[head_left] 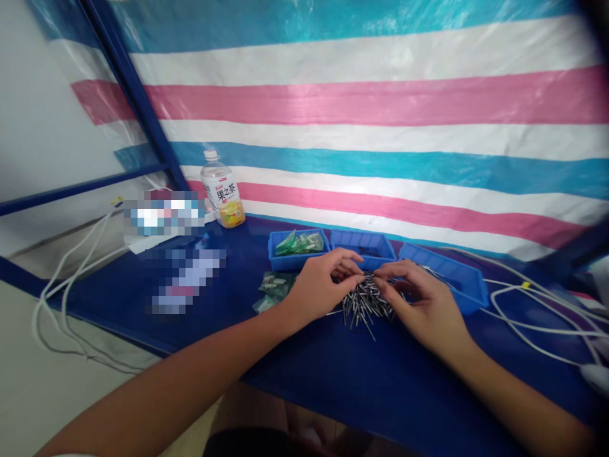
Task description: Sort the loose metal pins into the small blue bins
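Note:
A heap of thin, silver and dark metal pins (364, 310) lies on the blue tabletop between my hands. My left hand (323, 282) is over the left side of the heap, thumb and fingers drawn together. From the right, my right hand (423, 295) reaches in with thumb and forefinger pinched, its tips close to those of the left. Whatever is between the fingertips is too small to make out. Just behind the hands stand a blue bin with dark contents (364, 244) and a longer blue bin (457, 276), partly covered by my right hand.
A blue bin (297, 259) holds green plastic packets; more small bags (273, 289) lie before it. A drink bottle (223, 193) stands at the back left. White cables (537, 327) run along the right, others (57, 298) hang left. Striped sheeting (356, 101) closes the back.

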